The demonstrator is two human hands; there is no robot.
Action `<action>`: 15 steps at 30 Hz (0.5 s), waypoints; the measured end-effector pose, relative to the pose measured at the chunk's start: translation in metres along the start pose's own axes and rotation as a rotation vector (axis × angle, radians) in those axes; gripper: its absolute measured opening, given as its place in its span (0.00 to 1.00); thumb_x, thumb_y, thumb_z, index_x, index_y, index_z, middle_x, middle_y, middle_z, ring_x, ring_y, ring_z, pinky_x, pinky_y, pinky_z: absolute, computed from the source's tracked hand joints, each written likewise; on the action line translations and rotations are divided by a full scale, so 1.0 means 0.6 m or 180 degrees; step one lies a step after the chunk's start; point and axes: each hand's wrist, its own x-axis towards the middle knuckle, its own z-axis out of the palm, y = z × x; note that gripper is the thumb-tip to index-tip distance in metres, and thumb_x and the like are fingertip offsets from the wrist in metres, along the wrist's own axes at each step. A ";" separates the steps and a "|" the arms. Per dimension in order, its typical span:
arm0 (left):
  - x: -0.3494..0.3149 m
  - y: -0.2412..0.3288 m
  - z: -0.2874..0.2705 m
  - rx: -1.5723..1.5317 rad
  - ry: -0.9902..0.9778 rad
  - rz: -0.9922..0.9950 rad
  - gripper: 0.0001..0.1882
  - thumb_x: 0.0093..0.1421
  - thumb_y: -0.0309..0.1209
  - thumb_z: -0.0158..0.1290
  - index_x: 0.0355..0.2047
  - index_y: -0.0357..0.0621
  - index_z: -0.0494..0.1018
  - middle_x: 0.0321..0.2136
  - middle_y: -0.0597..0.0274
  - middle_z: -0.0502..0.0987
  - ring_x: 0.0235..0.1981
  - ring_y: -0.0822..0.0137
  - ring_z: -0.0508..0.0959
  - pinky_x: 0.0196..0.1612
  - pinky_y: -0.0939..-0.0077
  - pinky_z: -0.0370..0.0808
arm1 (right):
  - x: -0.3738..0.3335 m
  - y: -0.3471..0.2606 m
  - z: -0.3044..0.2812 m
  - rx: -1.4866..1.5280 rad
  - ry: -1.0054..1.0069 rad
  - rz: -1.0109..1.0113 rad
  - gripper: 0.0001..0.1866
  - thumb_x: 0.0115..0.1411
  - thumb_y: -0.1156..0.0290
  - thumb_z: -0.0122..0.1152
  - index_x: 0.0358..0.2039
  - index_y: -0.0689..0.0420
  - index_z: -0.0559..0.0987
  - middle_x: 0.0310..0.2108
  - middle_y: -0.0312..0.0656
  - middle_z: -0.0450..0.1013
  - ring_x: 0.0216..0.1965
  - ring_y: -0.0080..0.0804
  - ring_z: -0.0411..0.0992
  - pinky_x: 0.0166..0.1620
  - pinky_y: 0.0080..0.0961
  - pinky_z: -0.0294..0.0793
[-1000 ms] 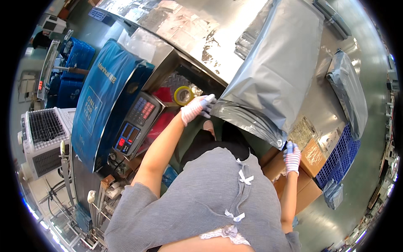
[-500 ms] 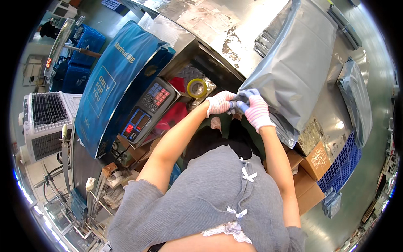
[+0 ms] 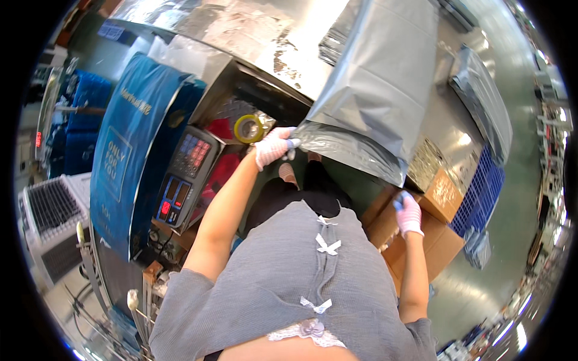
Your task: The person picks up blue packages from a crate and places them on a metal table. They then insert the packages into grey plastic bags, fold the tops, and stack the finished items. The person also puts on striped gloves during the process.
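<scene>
A large grey plastic mailing bag point(image 3: 376, 78) lies on the metal table, its open-looking edge stretched along the near side. My left hand point(image 3: 275, 148), in a pink-striped glove with bluish fingertips, pinches the left corner of this edge. My right hand point(image 3: 407, 213), gloved the same way, is apart from the bag, below its right corner and over a cardboard box point(image 3: 430, 243). Its fingers are drawn together; whatever they may hold is hidden.
Left of me stand a digital scale point(image 3: 186, 174) and a big blue printed bag point(image 3: 129, 150). A yellow tape roll point(image 3: 248, 129) sits in the metal recess. Another grey bag point(image 3: 481, 99) lies at the right, above a blue plastic crate point(image 3: 481, 189).
My right hand has left the bag's left corner and moved right and toward me. The near edge now lies stretched out. My left hand still grips the corner.
</scene>
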 end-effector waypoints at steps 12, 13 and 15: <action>0.080 0.087 -0.088 0.0970 0.0748 0.0593 0.26 0.52 0.25 0.51 0.53 0.38 0.62 0.43 0.57 0.72 0.38 0.71 0.72 0.36 0.81 0.69 | -0.237 0.248 -0.081 -0.0865 -0.1746 0.2911 0.32 0.50 0.62 0.61 0.52 0.63 0.64 0.46 0.49 0.69 0.45 0.42 0.69 0.46 0.33 0.70; 0.104 0.095 -0.094 0.1143 0.0808 0.0929 0.26 0.53 0.27 0.52 0.53 0.37 0.62 0.44 0.56 0.71 0.40 0.69 0.71 0.39 0.80 0.69 | -0.193 0.215 -0.120 -0.0826 -0.1502 0.3265 0.36 0.49 0.60 0.63 0.55 0.63 0.61 0.48 0.51 0.68 0.49 0.42 0.67 0.49 0.31 0.66; 0.139 0.138 -0.080 0.1580 0.0816 0.1370 0.26 0.54 0.30 0.52 0.53 0.38 0.62 0.45 0.55 0.70 0.45 0.66 0.70 0.45 0.77 0.68 | -0.177 0.278 -0.134 0.1088 0.0688 0.2852 0.35 0.50 0.53 0.58 0.54 0.60 0.64 0.50 0.51 0.66 0.53 0.40 0.63 0.54 0.32 0.59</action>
